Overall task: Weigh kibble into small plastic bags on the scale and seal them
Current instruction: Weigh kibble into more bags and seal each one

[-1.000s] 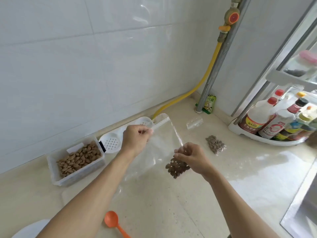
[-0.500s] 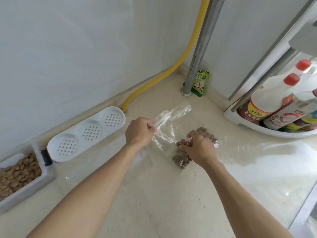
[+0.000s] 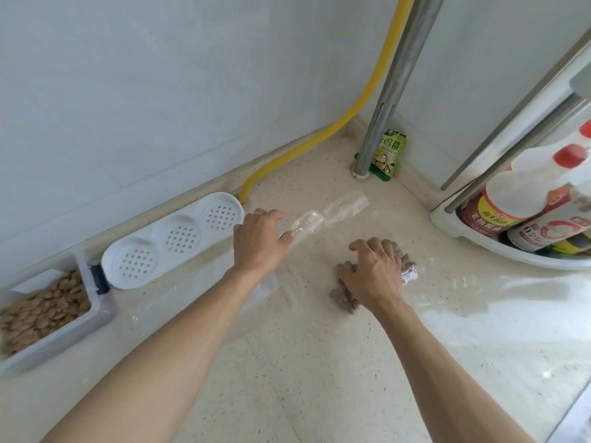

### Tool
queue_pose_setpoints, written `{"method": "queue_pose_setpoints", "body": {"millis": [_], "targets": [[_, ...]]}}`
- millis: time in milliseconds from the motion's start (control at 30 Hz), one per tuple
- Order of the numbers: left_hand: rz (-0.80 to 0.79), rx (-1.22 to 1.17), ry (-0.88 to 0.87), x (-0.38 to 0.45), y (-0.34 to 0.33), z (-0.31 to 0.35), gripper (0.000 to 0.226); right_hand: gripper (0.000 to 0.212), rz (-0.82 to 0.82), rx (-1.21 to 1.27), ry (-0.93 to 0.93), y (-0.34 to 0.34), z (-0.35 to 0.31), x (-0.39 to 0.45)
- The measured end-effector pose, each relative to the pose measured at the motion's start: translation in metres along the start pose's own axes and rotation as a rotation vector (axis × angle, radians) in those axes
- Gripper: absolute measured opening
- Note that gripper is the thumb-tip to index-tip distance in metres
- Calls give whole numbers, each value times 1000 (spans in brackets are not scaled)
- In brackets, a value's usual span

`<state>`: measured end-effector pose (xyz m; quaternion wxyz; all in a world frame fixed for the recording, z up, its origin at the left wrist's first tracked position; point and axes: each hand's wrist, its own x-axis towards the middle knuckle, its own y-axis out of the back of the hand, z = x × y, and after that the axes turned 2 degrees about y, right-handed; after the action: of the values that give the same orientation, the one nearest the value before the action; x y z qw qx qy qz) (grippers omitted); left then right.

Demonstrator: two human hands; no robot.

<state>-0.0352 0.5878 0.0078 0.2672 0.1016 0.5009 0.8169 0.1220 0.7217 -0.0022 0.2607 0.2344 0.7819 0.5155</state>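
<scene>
**A:** Your left hand (image 3: pixel 259 243) is pinching the top edge of the clear plastic bag (image 3: pixel 308 223), fingers curled over the strip. Why hold it out flat like that?

**B:** My guess is you're stretching the mouth taut so the seal can be run shut. The rest of the film trails along the counter (image 3: pixel 303 362) toward your right hand (image 3: pixel 372 274), which lies over the kibble (image 3: pixel 343 297) with its fingers bent down onto the pile, pinning the filled end in place. I read that as pressing rather than gripping.

**A:** And where does the kibble sit?

**B:** On the counter at about three o'clock from your left hand, bunched in the bag's bottom, partly hidden under your palm. A second small filled bag (image 3: pixel 409 271) seems to lie touching it on the far side, though your hand covers most of it.

**A:** The supply?

**B:** The open container of kibble (image 3: pixel 48 310) is at nine o'clock, beside the white perforated tray (image 3: pixel 174 238). An empty clear bag (image 3: pixel 347 203) lies at one o'clock from your left hand. No scale shows here.

**A:** What differs from half a second ago?

**B:** Little: both hands have settled lower and the bag now lies flatter. A second ago it hung in the air, kibble dangling from your right hand.
</scene>
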Motion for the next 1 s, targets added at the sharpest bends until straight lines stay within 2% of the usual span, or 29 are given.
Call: {"method": "queue_pose_setpoints", "body": {"millis": [200,267,400,467,533,667,867,967,1000], "targets": [[-7,25,53,-37,41,-55,42,47,-39,135,182,-13,-73,0],[-15,55,91,-53,53,-76,48,54,-82,173,219,-23,-98,-2],[-168,236,121,-83,64,-109,84,84,-182,47,220,-43,-128,-12],[-255,328,127,-95,61,-121,103,86,-203,-20,221,-51,-134,-17],[-244,377,118,-101,56,-129,105,81,-188,-29,229,-58,-135,-20],[-84,358,87,-104,51,-131,90,65,-130,95,282,-64,-132,-18],[109,241,11,-102,56,-123,70,21,23,228,287,-54,-127,-16],[160,1,44,-104,66,-119,59,1,1,385,237,-46,-128,-17],[164,-108,92,-105,72,-117,54,5,-27,459,206,-42,-130,-19]]}}
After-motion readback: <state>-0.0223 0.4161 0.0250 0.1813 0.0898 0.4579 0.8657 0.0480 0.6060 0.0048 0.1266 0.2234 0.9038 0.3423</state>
